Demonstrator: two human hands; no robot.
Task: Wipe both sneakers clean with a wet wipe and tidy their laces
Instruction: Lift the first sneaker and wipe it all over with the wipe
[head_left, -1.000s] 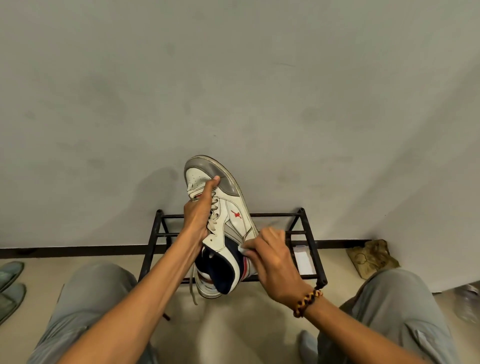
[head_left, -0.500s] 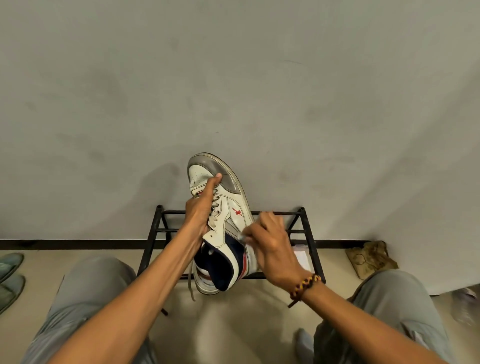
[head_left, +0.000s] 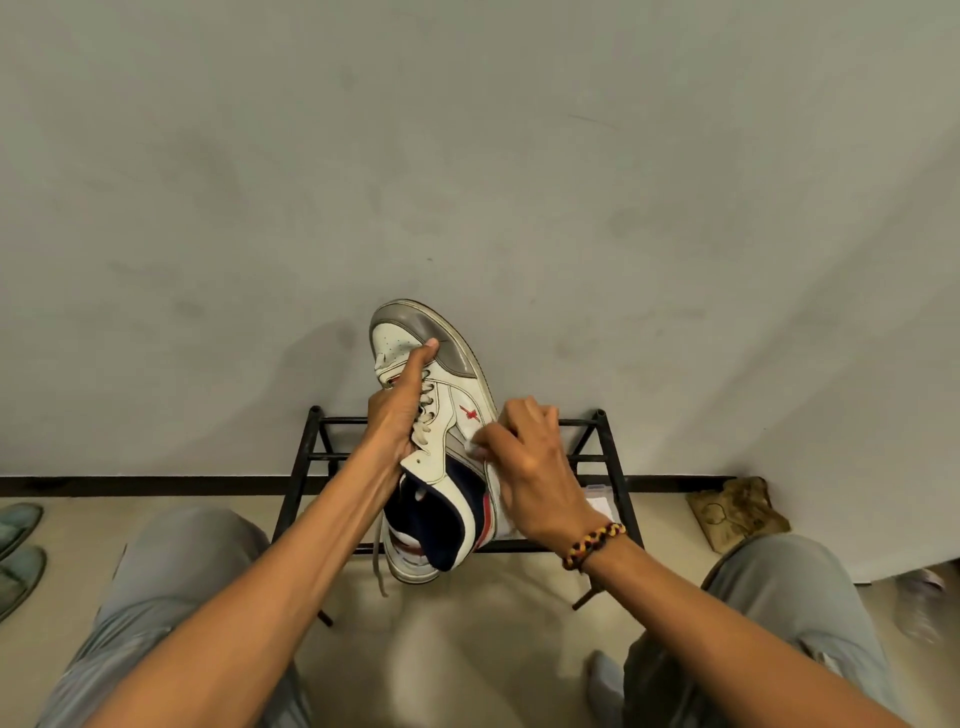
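Note:
A white sneaker (head_left: 457, 415) with a grey toe cap, red logo and navy lining is held up in the air, toe pointing away. My left hand (head_left: 400, 415) grips it over the laces and tongue, thumb on the toe. My right hand (head_left: 524, 462) presses a white wet wipe (head_left: 475, 448) against the sneaker's right side panel, just below the red logo; only a small bit of the wipe shows under the fingers. One loose lace end (head_left: 378, 566) hangs down from the shoe. The second sneaker is out of sight.
A black metal shoe rack (head_left: 311, 457) stands against the grey wall behind the shoe, with a small white pack (head_left: 597, 501) on its lower shelf. A brown crumpled bag (head_left: 737, 512) lies at right, grey slippers (head_left: 21, 551) at far left. My knees frame the view.
My right hand has slid the wipe forward along the sneaker's side, from the heel collar area up to the panel by the red logo. The left hand keeps the same grip.

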